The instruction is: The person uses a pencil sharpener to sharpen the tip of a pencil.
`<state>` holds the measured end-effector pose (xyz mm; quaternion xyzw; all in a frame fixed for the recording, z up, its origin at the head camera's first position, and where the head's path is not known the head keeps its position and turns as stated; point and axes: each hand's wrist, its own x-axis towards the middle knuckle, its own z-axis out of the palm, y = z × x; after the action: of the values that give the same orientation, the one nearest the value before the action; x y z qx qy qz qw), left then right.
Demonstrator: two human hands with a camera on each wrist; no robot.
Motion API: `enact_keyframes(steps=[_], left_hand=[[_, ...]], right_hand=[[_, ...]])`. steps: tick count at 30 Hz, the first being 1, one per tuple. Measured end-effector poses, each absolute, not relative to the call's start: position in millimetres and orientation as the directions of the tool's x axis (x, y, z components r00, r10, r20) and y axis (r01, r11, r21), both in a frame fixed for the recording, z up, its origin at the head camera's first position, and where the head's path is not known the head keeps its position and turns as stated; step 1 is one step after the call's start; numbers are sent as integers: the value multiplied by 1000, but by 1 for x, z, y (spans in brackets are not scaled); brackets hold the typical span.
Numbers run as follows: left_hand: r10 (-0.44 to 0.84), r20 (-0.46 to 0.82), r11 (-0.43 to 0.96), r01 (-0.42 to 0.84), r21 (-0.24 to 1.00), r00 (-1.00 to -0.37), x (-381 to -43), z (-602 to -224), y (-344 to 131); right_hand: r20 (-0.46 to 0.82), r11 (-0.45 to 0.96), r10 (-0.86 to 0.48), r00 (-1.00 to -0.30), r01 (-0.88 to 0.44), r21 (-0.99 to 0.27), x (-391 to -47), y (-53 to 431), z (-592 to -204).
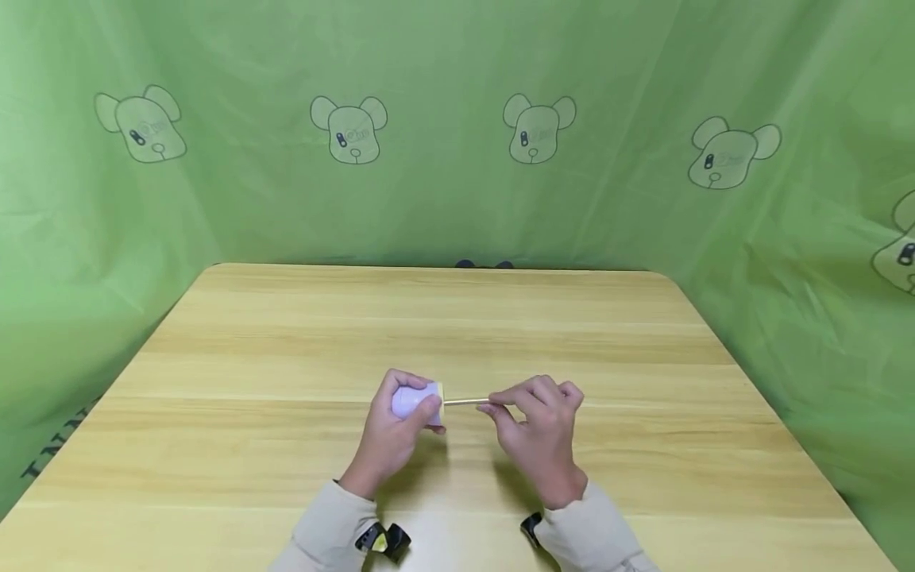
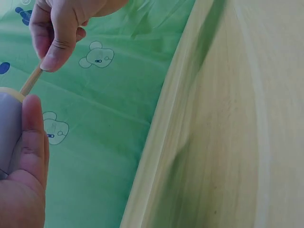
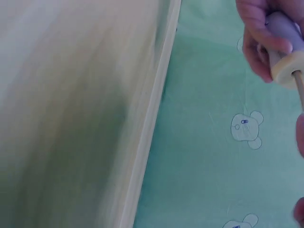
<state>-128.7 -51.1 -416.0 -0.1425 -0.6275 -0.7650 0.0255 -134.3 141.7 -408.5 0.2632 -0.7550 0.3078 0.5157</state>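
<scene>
My left hand (image 1: 388,438) grips a lavender, round-ended pencil sharpener (image 1: 409,401), thumb along its near side, held above the table. Its cream end face (image 3: 284,71) points right, and in the right wrist view a round hole shows in the middle of it. A thin gold-brown pencil (image 1: 465,402) runs out of that hole; its inner tip is hidden inside. The thumb and fingertips of my right hand (image 1: 541,425) pinch the pencil's outer end. In the left wrist view the pencil (image 2: 31,80) spans the short gap between both hands.
The light wood-grain table (image 1: 457,318) lies below both hands, which cast shadows on it. Green cloth (image 1: 443,48) printed with bear heads hangs around the back and sides. Beige sleeves (image 1: 325,524) cover both forearms, with black devices (image 1: 384,540) at the wrists.
</scene>
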Motion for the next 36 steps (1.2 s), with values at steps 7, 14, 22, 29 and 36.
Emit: enact_keyframes(steps=[7, 14, 22, 29, 36], left_hand=[[108, 263, -193, 240, 952, -959, -127, -417, -50], [161, 383, -141, 363, 921, -909, -126, -418, -52], [262, 490, 13, 511, 860, -832, -126, -421, -62], [281, 435, -10, 451, 893, -855, -125, -414, -65], [253, 409, -42, 413, 910, -877, -126, -415, -61]], right_hand=[[888, 683, -77, -453, -673, -284, -129, 137, -410], [764, 664, -77, -640, -604, -440, -127, 141, -409], [520, 676, -131, -844, -460, -575, -121, 151, -400], [282, 698, -228, -932, -359, -620, -121, 156, -388], [386, 695, -246, -889, -439, -569, -125, 158, -391]])
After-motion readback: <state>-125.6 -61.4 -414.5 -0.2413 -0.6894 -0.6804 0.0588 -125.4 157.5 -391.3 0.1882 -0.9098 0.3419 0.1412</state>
